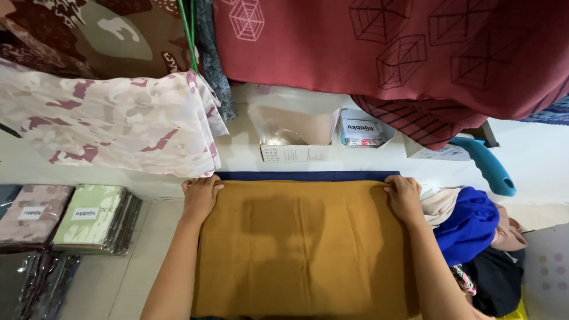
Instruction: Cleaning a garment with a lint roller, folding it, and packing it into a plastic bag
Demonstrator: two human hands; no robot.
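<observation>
A mustard-yellow cloth [302,249] lies flat in front of me, over a dark blue layer [308,176] whose far edge shows beyond it. My left hand [199,198] presses down on the cloth's far left corner, fingers curled over the edge. At the far right corner my right hand [404,198] grips the cloth the same way. Both forearms run along the cloth's sides.
Patterned fabrics hang above: a pink camouflage one [112,121] and a dark red one [403,53]. An open box with a plastic bag [293,133] stands behind the cloth. Packaged cloths [89,216] are stacked left. A heap of blue and beige fabric [468,222] lies right, beside a blue handle [489,166].
</observation>
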